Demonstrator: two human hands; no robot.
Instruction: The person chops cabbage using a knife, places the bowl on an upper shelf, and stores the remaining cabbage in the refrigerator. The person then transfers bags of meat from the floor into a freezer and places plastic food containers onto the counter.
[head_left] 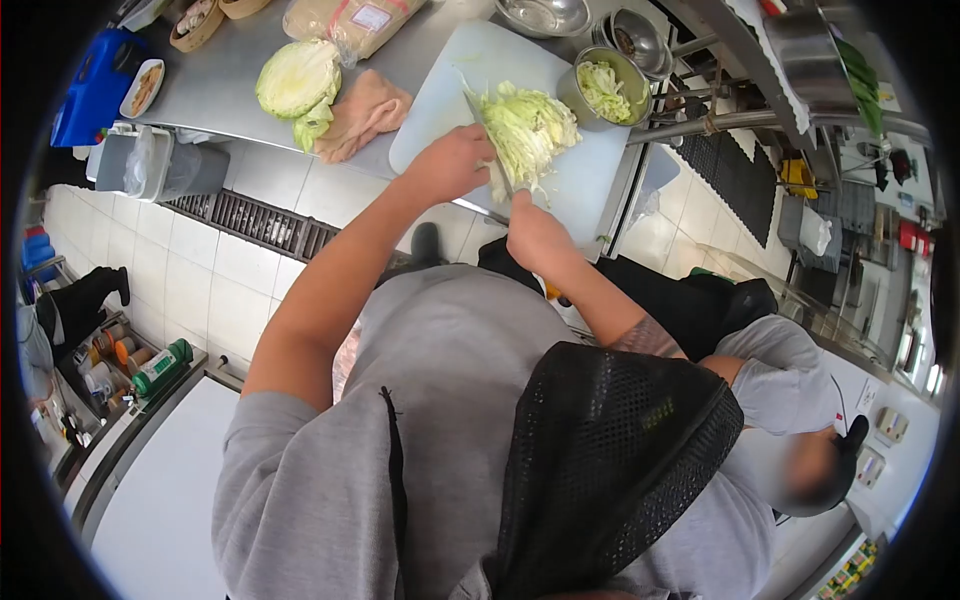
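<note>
A knife (489, 140) is gripped by its handle in my right hand (540, 237), which is closed at the front of the white cutting board (440, 90). Its blade points away from me, along the left side of a pile of shredded cabbage (535, 125). My left hand (455, 163) is just left of the blade, fingers curled down on cabbage at the board's edge; the fingertips are partly hidden. Beyond it, a halved cabbage (300, 78) lies cut side up on the steel counter (215, 90), beside a crumpled pinkish cloth (365, 115).
A metal pot (640, 108) of cut cabbage stands at the board's right corner, with metal bowls (640, 45) behind it. Plastic-wrapped packages (350, 25) lie at the back. Another person (790, 375) is close on my right. A grey bin (160, 165) stands at left.
</note>
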